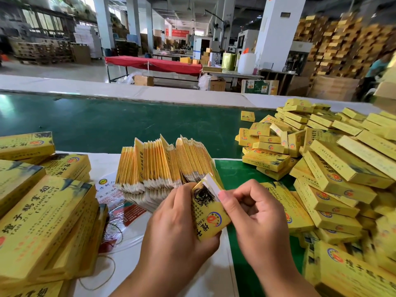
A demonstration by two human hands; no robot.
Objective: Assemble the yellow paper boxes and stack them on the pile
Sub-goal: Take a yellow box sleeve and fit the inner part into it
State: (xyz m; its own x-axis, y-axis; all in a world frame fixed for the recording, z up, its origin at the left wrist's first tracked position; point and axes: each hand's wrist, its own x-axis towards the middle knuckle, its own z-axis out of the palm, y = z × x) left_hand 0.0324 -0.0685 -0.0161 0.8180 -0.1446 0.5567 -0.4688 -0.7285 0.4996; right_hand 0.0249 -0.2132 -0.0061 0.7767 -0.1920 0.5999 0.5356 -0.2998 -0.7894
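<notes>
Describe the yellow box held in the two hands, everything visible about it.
The yellow paper box is glossy printed card with black ink art, black characters and a round red-and-blue logo. It looks only partly formed, tilted, with a white end flap standing open at its top. The left hand grips its lower body; the right hand pinches its upper right edge by the flap. It is held above the table edge, just before the standing flat blanks.

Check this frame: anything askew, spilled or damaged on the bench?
No damage visible. The finished pile on the right is a loose heap, with boxes tilted at mixed angles, and one small box sits apart on the green belt. Both hands, left and right, hold a box.
</notes>
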